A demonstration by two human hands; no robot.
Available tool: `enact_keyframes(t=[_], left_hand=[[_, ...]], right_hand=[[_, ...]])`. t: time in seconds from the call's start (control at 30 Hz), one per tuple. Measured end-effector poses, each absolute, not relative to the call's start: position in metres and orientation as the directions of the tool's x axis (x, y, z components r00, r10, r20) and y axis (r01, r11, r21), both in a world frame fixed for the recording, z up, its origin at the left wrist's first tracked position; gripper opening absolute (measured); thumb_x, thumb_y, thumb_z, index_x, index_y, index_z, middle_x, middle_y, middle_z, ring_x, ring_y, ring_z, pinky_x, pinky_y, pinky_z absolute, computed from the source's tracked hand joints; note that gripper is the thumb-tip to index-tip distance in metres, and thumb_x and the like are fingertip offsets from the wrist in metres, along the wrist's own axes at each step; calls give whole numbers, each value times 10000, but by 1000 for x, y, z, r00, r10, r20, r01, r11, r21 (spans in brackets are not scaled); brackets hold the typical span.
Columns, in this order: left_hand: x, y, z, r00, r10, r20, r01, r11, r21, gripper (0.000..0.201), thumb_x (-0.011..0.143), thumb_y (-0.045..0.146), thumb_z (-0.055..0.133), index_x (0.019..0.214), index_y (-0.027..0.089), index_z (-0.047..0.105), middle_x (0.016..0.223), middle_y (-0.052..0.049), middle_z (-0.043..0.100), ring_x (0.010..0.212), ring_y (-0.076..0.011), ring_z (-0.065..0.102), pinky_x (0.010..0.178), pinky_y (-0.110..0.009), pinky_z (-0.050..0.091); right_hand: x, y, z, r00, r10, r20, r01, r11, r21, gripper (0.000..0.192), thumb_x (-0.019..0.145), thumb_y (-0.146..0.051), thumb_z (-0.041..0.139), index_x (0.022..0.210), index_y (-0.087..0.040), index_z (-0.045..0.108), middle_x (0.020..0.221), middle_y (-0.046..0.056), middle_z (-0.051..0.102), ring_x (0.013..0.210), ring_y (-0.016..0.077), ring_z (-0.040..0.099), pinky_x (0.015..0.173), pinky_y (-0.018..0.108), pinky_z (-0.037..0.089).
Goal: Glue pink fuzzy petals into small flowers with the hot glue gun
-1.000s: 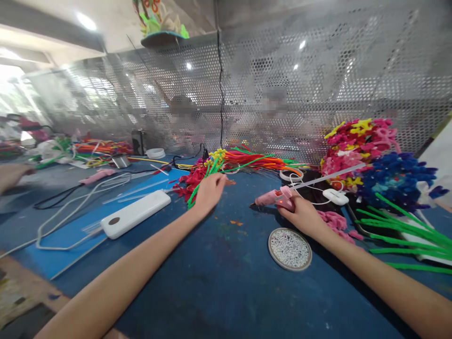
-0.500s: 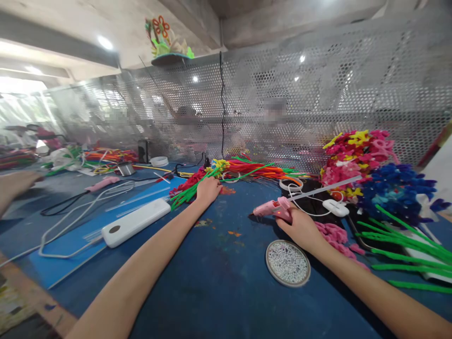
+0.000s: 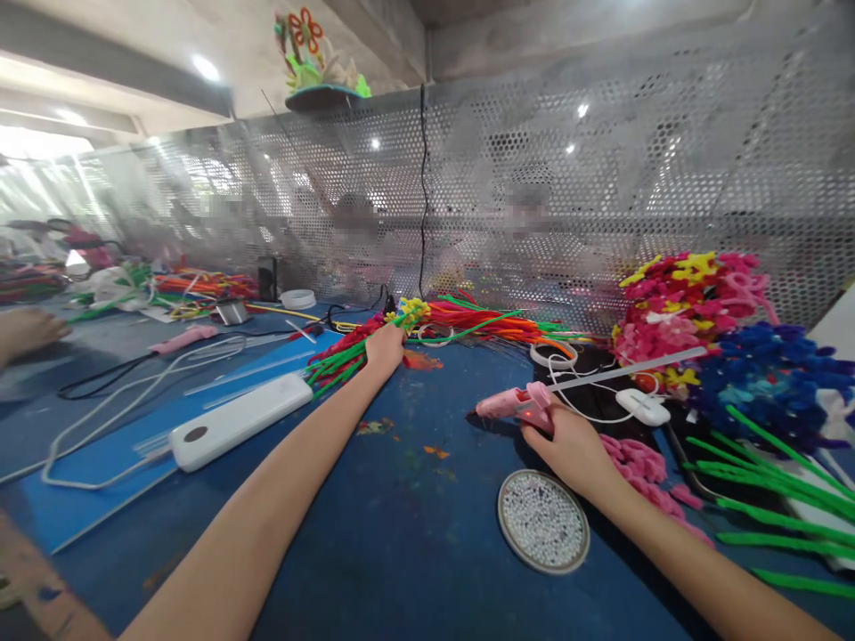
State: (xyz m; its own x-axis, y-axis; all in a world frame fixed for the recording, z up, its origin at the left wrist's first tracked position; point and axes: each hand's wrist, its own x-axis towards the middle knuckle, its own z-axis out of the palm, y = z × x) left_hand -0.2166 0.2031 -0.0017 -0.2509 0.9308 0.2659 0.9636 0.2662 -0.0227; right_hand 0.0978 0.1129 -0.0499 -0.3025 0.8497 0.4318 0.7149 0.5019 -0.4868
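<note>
My left hand (image 3: 386, 349) is closed around the green pipe-cleaner stems (image 3: 340, 358) of a bunch at the far middle of the table. Yellow pipe-cleaner flowers (image 3: 412, 310) stick out past the fingers, with dark red pieces (image 3: 350, 338) beside the stems. The fingertips are partly hidden. In my right hand (image 3: 575, 445) is a pink hot glue gun (image 3: 514, 405), its nozzle pointing left over the table and a small orange light lit. A long clear glue stick (image 3: 631, 367) comes out of its back. Just below the right hand lies a round dish of small pale beads (image 3: 543, 521).
A white power bank (image 3: 241, 422) and cable lie on a blue board (image 3: 86, 499) at left, near another pink glue gun (image 3: 185, 339). Pink and red flowers (image 3: 691, 320), blue flowers (image 3: 768, 378) and green stems (image 3: 781, 507) lie right. Another person's hand (image 3: 30, 334) shows far left.
The view has shifted slightly, so table items sit a little lower or farther left. My left fingers have drawn in closer around the stems. The glue gun stays in my right hand, hardly moved.
</note>
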Motion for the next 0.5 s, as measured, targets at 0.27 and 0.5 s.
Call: enact_keyframes(t=[0.27, 0.5], left_hand=[[-213, 211, -5, -167, 957, 238, 983, 181, -34, 301, 899, 305, 535, 1161, 157, 539, 1165, -90, 565, 990, -209, 585, 828, -408, 507], [-210, 207, -12, -94, 962, 255, 991, 115, -69, 297, 901, 305, 532, 1159, 158, 541, 1167, -90, 564, 991, -208, 585, 831, -409, 506]], right_hand=[[98, 113, -49, -320, 843, 433, 702, 518, -488, 325, 788, -253, 491, 1079, -152, 596, 1066, 120, 677, 997, 262, 626, 881, 360, 468], [98, 111, -47, -308, 849, 429, 709, 506, -491, 408, 795, -258, 492, 1173, -120, 562, 1076, 137, 674, 1005, 272, 623, 895, 370, 464]])
